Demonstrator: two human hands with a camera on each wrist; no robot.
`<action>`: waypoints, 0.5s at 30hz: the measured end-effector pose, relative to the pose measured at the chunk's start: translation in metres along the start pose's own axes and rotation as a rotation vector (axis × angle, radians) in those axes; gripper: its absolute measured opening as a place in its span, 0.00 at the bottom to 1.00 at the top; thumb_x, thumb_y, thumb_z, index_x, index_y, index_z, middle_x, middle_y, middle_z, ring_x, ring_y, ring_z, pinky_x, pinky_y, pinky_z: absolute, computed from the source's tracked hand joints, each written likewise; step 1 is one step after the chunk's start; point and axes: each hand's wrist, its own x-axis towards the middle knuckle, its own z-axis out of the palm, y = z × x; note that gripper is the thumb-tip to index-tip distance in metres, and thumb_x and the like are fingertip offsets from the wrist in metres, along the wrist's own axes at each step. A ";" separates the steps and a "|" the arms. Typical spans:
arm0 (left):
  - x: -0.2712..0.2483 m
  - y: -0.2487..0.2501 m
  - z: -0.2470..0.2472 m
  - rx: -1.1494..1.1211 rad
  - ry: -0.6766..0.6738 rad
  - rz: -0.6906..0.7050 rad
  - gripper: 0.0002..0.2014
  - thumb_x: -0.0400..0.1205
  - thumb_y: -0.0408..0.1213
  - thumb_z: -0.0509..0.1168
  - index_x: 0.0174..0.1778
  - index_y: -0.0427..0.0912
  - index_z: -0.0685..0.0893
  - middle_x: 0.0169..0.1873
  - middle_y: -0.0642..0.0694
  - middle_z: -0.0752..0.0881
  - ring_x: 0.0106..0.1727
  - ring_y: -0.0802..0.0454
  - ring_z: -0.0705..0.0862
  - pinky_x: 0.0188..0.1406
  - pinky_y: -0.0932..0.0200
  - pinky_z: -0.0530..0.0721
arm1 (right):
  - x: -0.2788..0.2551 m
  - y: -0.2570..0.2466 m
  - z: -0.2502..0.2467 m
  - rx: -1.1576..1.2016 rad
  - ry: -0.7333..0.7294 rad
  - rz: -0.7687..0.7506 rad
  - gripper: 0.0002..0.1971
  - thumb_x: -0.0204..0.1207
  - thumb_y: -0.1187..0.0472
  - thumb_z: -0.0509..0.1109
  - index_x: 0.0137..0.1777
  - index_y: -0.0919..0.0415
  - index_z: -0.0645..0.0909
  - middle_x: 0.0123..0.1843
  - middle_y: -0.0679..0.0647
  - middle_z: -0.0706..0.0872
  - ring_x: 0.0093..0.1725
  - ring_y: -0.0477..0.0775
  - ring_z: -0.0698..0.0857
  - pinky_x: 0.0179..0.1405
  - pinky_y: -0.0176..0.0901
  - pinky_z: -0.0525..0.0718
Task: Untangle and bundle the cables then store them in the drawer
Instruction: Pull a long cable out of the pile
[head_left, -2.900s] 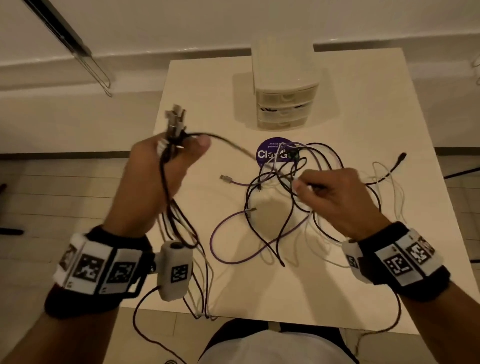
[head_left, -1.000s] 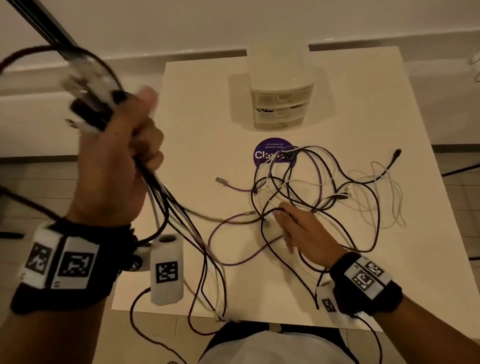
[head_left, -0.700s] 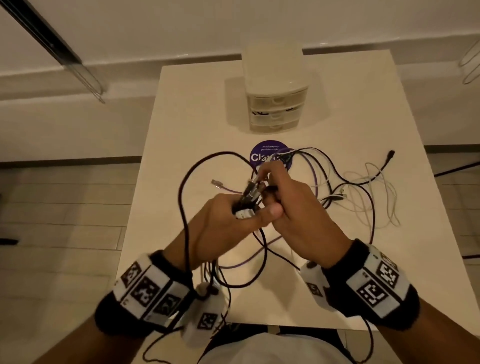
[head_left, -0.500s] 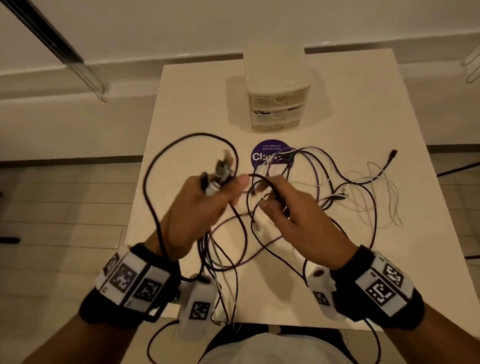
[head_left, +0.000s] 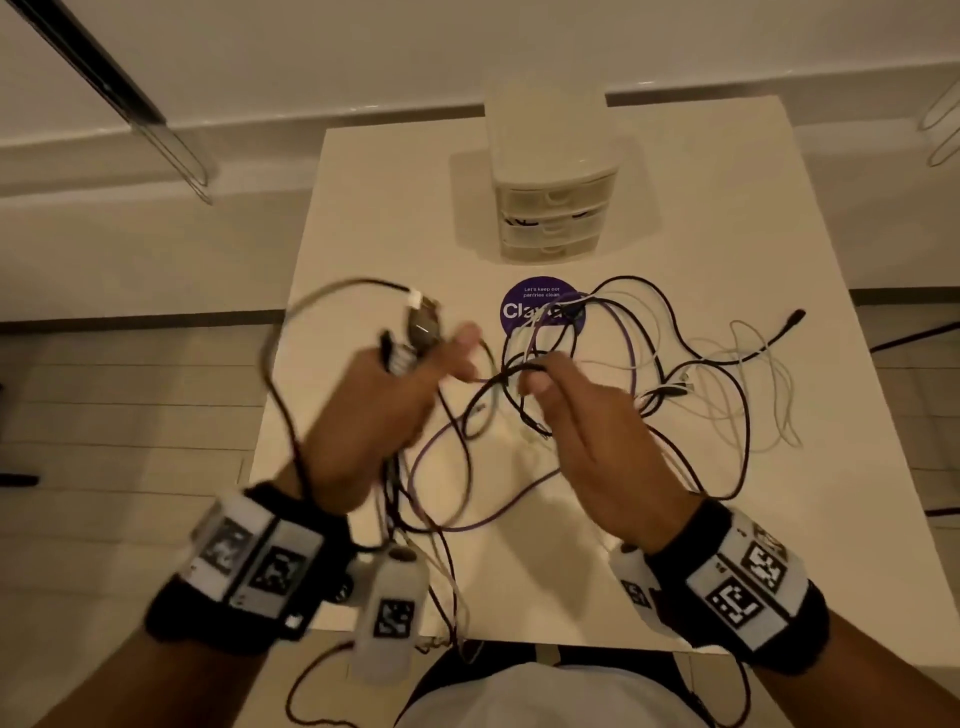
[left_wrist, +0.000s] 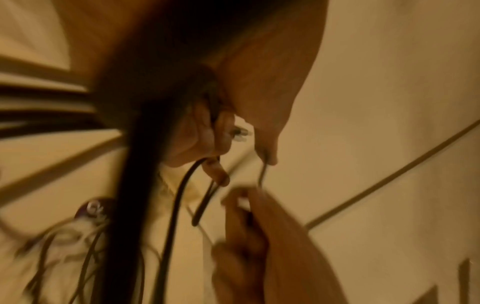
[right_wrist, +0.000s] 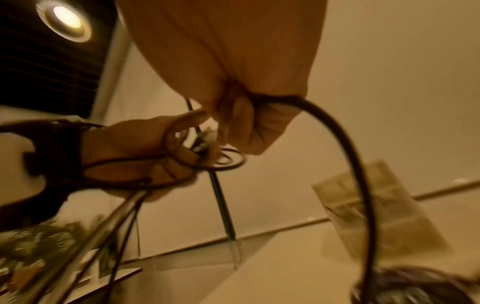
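Right now my left hand (head_left: 374, 415) grips the gathered plugs (head_left: 421, 327); my right hand (head_left: 587, 431), just beside it, pinches a black cable (head_left: 519, 370) running toward the tangle (head_left: 649, 374).

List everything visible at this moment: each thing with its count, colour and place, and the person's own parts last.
Table: one, white, centre.
Drawer unit: one, cream, three drawers, all closed, table's far side.
Round sticker: one, purple, in front of the drawer unit.
Tangled cables: several, black, white, purple, on the table right of centre.
Gathered cable ends: a bunch, in the left hand.
Black cable: one, pinched in the right hand.
Wrist bands: two, black with white markers.
Left hand: gripping.
Right hand: pinching.
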 end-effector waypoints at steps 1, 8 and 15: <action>-0.005 -0.006 0.012 0.029 -0.048 -0.024 0.26 0.69 0.68 0.74 0.24 0.47 0.82 0.23 0.45 0.65 0.24 0.52 0.61 0.24 0.57 0.59 | 0.000 -0.005 0.004 -0.100 -0.044 -0.026 0.16 0.88 0.49 0.49 0.55 0.56 0.75 0.25 0.43 0.69 0.23 0.47 0.71 0.24 0.40 0.69; -0.016 -0.015 0.013 0.221 -0.152 0.012 0.23 0.76 0.69 0.67 0.24 0.56 0.83 0.18 0.54 0.72 0.21 0.56 0.67 0.28 0.57 0.68 | -0.004 -0.011 -0.009 -0.331 -0.270 -0.055 0.18 0.85 0.43 0.49 0.52 0.51 0.77 0.31 0.46 0.79 0.28 0.49 0.77 0.29 0.46 0.76; 0.002 0.014 -0.047 -0.346 0.290 0.238 0.16 0.81 0.46 0.72 0.28 0.51 0.78 0.23 0.56 0.70 0.21 0.62 0.63 0.21 0.65 0.60 | -0.011 0.044 -0.038 0.112 -0.068 0.033 0.15 0.87 0.50 0.62 0.39 0.55 0.77 0.31 0.48 0.79 0.31 0.46 0.76 0.34 0.32 0.72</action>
